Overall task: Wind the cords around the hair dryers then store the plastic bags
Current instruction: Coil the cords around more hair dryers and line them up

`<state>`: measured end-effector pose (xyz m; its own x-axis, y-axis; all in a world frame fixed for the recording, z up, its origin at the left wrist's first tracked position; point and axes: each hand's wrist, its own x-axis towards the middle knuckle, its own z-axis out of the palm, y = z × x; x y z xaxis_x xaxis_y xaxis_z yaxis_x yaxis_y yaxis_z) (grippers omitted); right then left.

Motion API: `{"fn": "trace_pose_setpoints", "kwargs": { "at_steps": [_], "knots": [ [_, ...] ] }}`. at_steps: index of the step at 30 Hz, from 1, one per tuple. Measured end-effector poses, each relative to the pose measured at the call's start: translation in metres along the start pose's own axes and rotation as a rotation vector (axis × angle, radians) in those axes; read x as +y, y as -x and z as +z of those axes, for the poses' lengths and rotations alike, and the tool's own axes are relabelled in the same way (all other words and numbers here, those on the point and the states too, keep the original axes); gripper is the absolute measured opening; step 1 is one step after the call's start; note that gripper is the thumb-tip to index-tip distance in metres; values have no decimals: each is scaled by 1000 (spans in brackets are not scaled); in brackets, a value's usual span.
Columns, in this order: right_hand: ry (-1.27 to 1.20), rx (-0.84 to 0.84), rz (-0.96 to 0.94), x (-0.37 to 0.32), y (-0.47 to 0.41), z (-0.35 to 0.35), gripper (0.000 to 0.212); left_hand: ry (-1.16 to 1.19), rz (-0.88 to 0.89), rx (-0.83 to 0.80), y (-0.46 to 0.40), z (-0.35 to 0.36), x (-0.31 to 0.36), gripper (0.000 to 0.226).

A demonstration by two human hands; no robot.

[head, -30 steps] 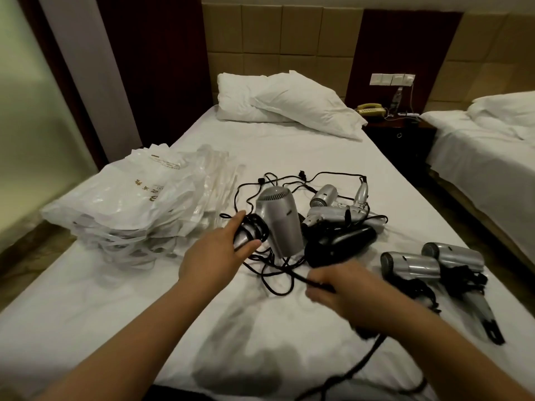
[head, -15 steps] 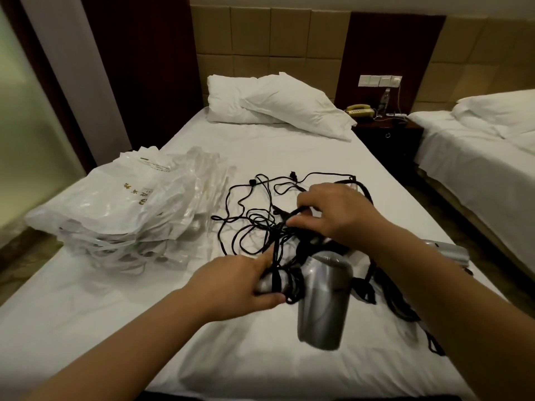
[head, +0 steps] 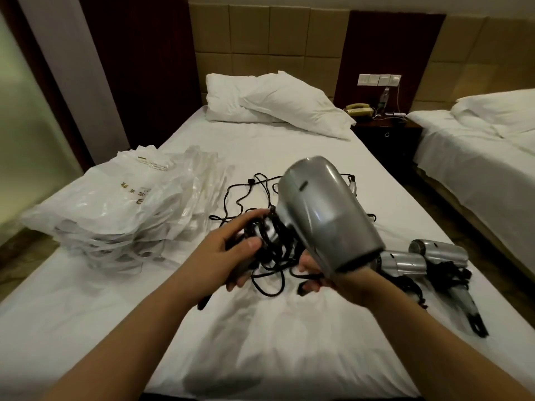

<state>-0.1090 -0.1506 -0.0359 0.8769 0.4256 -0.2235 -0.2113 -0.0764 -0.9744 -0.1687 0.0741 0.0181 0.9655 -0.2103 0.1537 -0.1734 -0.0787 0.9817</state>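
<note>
Person stands at the near end of the bed (head: 289, 146), both arms out over the sheet. Silver hair dryer (head: 324, 212) is up in the air btwn the hands, barrel tilted w/ its mouth down toward near right, handle end pointing left. Left hand (head: 228, 256) grips the handle, fingers and thumb curled round it over several black turns of cord (head: 269, 273) already wrapped there. Right hand (head: 321, 273) sits just below the barrel's mouth, partly hidden by it; its fingers are curled and pinch a loose stretch of the same cord, which loops down toward the sheet btwn the two hands. Beyond the dryer, mid-bed, a tangle of loose black cords (head: 249, 192) is spread on the sheet; other dryers there are mostly hidden behind the raised one. To the right, just beside the right wrist, two wound dryers (head: 422, 259) lie side by side on the bed, dark cord bundled round them, handles pointing near right. On the left edge of the bed, well apart from the hands, a thick pile of clear plastic bags (head: 115, 209) w/ gold print. Far end: white pillows (head: 278, 105). Far right, a dark nightstand (head: 385, 134) w/ a phone (head: 359, 109), then a second bed (head: 477, 146).
</note>
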Motion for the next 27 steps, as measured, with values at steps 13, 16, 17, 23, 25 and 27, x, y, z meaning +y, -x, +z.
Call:
{"fn": "trace_pose_setpoints", "kwargs": {
  "at_steps": [13, 16, 17, 23, 25, 27],
  "knots": [
    [-181, 121, -93, -7, 19, 37, 32, 123, -41, 245, -14, 2, 0, 42],
    [257, 190, -88, 1, 23, 44, 31, 4, -40, 366, -21, -2, 3, 22],
    [422, 172, -103, 2, 24, 48, 29, -66, -46, 405, -23, -3, 2, 18],
    [1089, -55, -106, -21, 40, 61, 30, -639, -94, 478, -25, -19, -16, 43],
    [1202, -69, -142, -42, 50, 58, 27, -901, -116, 445, -20, -23, -19, 55],
    [1304, -64, -162, -63, 60, 53, 22, -1104, -125, 374, -15, -28, -22, 61]
  ]
}}
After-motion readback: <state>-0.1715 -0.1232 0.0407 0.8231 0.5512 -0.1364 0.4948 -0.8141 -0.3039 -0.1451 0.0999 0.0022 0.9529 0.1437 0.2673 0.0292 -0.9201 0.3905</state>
